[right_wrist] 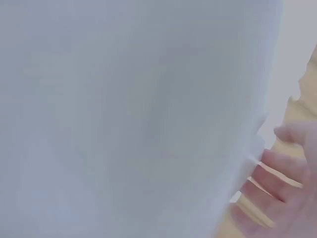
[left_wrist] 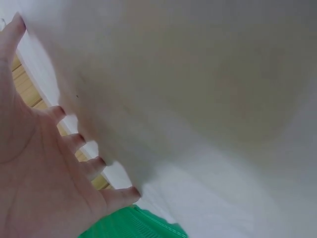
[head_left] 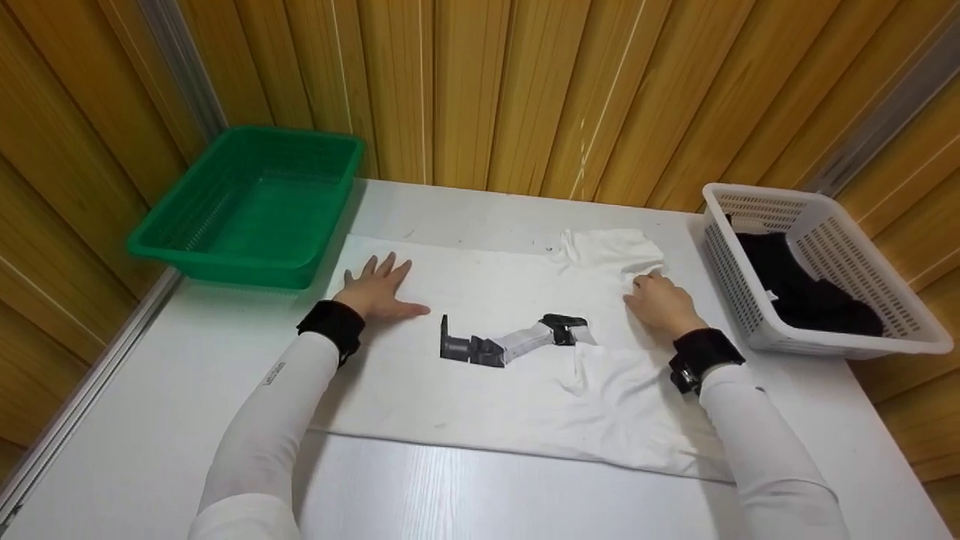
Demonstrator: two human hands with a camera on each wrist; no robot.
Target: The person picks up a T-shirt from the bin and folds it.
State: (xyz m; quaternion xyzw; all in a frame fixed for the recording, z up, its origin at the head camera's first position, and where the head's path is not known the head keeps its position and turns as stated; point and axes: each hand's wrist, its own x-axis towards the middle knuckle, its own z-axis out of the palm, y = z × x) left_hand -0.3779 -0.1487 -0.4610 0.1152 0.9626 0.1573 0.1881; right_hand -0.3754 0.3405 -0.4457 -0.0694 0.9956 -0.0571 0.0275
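A white T-shirt lies spread over the table, with a dark and grey robot-arm print at its middle. My left hand rests on its left part, fingers spread wide and thumb pointing right. In the left wrist view, the palm of that left hand shows with its fingertips on the cloth. Beside the wrinkled far sleeve, my right hand touches the shirt's right side, knuckles up. The right wrist view has this hand's loosely bent fingers at the cloth, the thumb apart from them.
A green plastic basket stands at the back left of the white table. At the right is a white basket with black cloth in it. Wooden slat walls close off the back and sides.
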